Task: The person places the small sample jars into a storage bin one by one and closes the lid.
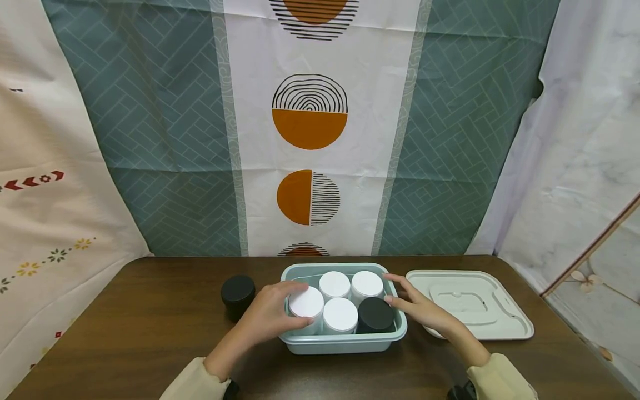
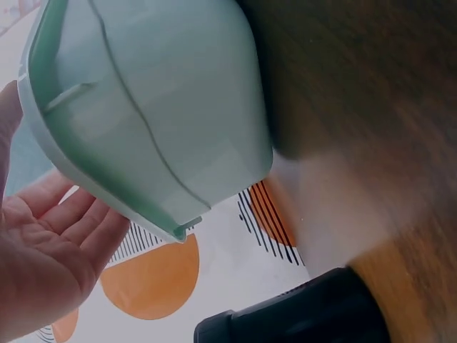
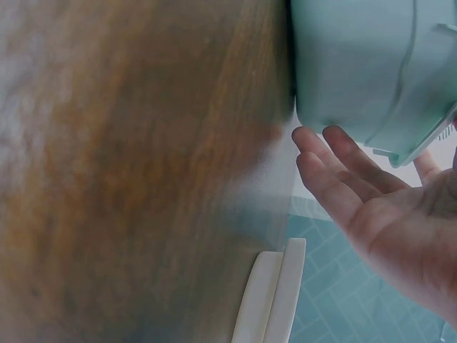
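Observation:
A pale blue-green plastic bin [image 1: 340, 348] stands on the table, holding several white-lidded jars [image 1: 341, 315] and one black-lidded jar [image 1: 376, 315]. At the bin's left end my left hand [image 1: 272, 311] reaches over the rim, thumb and fingers round the leftmost white-lidded jar [image 1: 307, 303]. From the left wrist view, the bin wall [image 2: 186, 93] hides that jar. My right hand [image 1: 425, 308] is at the bin's right rim, thumb and index finger spread near the black lid. In the right wrist view its other fingers [image 3: 332, 175] lie loosely bent outside the bin and hold nothing.
Left of the bin a black jar [image 1: 238, 294] stands on the brown table [image 1: 165, 328]. A white lid [image 1: 475, 328] with a raised panel lies flat to the right. Patterned cloth [image 1: 310, 155] hangs behind the table's far edge.

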### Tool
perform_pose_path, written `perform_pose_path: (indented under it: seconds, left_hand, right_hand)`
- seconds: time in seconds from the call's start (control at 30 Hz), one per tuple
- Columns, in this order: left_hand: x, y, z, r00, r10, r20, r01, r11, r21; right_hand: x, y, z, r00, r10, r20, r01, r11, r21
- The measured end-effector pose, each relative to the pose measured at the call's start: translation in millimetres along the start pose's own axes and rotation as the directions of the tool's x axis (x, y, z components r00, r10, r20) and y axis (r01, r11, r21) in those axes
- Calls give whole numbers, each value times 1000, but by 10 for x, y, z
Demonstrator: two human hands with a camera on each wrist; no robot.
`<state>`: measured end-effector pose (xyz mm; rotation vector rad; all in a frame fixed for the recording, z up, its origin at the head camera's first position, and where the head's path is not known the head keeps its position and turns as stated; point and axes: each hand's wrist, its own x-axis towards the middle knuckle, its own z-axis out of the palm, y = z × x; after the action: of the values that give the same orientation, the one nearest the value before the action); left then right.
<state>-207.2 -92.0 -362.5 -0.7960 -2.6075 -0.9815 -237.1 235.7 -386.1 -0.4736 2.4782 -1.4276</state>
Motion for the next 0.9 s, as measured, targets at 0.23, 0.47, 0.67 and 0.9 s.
perform_pose_path:
  seconds: [0.23,0.47,0.67,0.9]
  left_hand:
    - [27,-27,-39,996,4,89,-5,1000,12]
    - [31,-48,-54,984,37,174,-41,999,15]
    - [41,-40,-83,972,44,229,-49,999,18]
    - [45,-13,-100,966,42,255,-57,997,52]
  right_hand:
    - [3,6,1,1000,-1,1,1,1000,-3]
    - [2,2,2,1000,2,-3,-2,1000,-9]
    - [2,3,1,1000,2,-4,-2,1000,-15]
    - [2,7,-1,1000,6,-7,-6,1000,-13]
